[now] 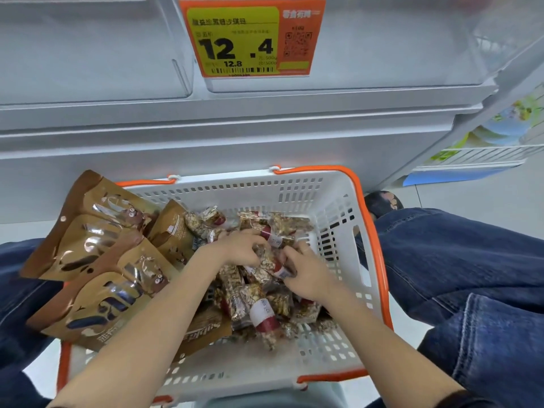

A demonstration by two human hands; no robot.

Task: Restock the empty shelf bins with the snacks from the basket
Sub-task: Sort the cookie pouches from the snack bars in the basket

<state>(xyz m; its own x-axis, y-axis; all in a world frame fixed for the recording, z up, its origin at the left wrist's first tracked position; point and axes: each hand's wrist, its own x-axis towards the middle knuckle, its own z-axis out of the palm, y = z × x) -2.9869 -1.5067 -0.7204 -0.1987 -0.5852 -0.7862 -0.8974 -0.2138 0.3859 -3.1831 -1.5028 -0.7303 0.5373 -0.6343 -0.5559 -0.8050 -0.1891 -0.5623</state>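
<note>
Head camera: small clear snack packs (259, 293) with brown nutty bits and red-and-white labels lie in a heap in the middle of the frame. They sit inside a white plastic basket (332, 207) with holes in its walls and an orange rim. The left hand (241, 248) is down in the heap, and its fingers curl around some of the packs. The right hand (303, 275) is just beside it, and its fingers pinch a pack too. The two hands nearly touch.

At the left of the frame, big shiny brown snack bags (88, 240) lean over the basket's left edge. More of them lie under the left arm.

Across the top of the frame are clear plastic shelf bins (97, 54) on a white shelf. An orange and yellow price tag (250, 39) with "12.4" on it hangs on the middle bin.

Legs in blue jeans (459, 260) are on both sides of the basket.
</note>
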